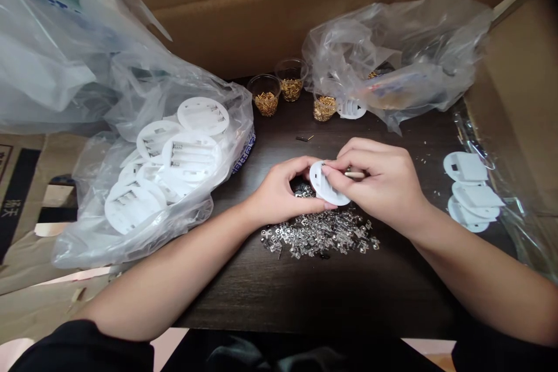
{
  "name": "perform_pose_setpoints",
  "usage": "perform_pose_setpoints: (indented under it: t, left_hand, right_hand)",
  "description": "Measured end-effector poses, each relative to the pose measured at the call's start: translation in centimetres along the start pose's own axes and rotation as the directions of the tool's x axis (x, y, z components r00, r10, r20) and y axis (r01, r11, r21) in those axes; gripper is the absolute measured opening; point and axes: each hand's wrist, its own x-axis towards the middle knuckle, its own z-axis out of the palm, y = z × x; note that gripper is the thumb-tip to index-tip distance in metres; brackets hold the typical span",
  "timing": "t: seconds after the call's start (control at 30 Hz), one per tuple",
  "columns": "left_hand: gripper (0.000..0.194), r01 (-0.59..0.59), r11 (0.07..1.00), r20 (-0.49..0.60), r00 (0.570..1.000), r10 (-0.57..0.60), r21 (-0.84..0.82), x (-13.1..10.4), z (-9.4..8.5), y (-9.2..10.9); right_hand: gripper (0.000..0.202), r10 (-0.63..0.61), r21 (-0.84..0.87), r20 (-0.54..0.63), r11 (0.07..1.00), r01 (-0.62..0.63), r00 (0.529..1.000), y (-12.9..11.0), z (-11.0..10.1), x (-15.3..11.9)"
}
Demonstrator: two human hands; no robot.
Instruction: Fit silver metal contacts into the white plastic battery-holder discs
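A round white plastic disc (pixel 325 186) is tilted above a heap of small metal clips (pixel 322 235) on the dark table. My left hand (pixel 285 189) grips its left and lower rim between thumb and fingers. With thumb and forefinger pinched at the disc's upper part, my right hand (pixel 377 177) touches its face; anything between those fingertips is too small to tell. A thin pale stick (pixel 355 174) pokes out from under the right hand's fingers.
Several white discs (pixel 192 154) lie in a plastic bag (pixel 235 104) at left. More discs (pixel 466 167) are stacked at right. Cups of gold-coloured pins (pixel 265 103) stand at the back beside another bag (pixel 418 64). Cardboard walls (pixel 261 23) surround the table (pixel 279 296).
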Motion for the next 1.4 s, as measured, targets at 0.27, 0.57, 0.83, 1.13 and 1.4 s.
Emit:
perform_pose_setpoints:
  t: [0.27, 0.57, 0.83, 1.13, 1.4]
  left_hand:
    - [0.054, -0.055, 0.990, -0.012, 0.998, 0.057, 0.134, 0.1, -0.1, 0.1]
    - [0.054, -0.193, 0.955, -0.038, 0.978, 0.207, 0.223, 0.3, -0.4, 0.2]
    - [0.054, -0.247, 0.929, -0.027, 0.964, 0.264, 0.274, 0.3, -0.3, 0.4]
    - [0.051, -0.075, 0.957, -0.329, 0.929, 0.170, 0.281, 0.2, -0.5, -0.3]
    - [0.049, 0.089, 0.996, -0.532, 0.844, -0.066, 0.017, 0.9, -0.6, -1.1]
  right_hand:
    - [0.011, -0.092, -0.035, 0.032, 0.995, 0.093, 0.995, 0.4, -0.4, 0.2]
    - [0.006, 0.206, 0.440, 0.105, 0.868, -0.231, 0.973, 0.2, -2.6, 0.3]
    - [0.010, 0.188, 0.772, 0.285, 0.536, -0.342, 0.940, -0.2, -3.1, 0.1]
    - [0.018, 0.332, 0.185, 0.153, 0.916, -0.357, 0.931, 1.7, -3.9, 1.2]
    - [0.006, 0.282, -0.215, 0.106, 0.943, -0.255, 0.953, 7.9, -2.9, 2.1]
